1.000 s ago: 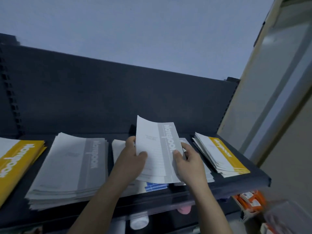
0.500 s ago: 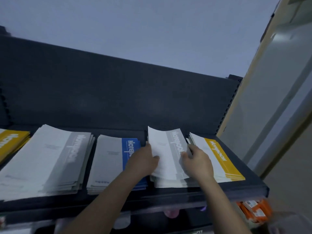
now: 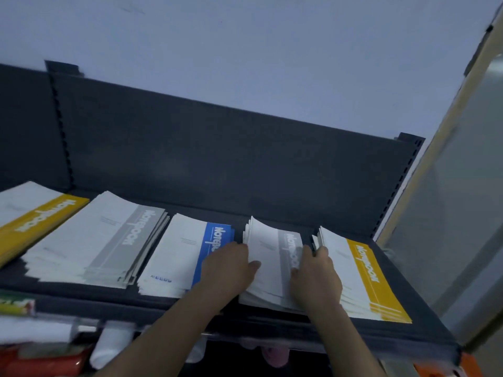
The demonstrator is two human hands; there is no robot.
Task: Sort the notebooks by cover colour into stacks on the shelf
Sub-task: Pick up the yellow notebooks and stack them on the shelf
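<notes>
Grey notebook stack (image 3: 275, 263) on shelf (image 3: 408, 331) | our left hand (image 3: 231, 270) and right hand (image 3: 317, 278) flank it, fingers pressed flat | blue stack (image 3: 187, 254) left of fingers, yellow stack (image 3: 362, 276) right

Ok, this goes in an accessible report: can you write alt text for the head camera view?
Both hands, left hand and right hand, press on a grey notebook stack on a dark shelf. Alongside lie a blue stack, a larger grey stack and two yellow stacks.
</notes>
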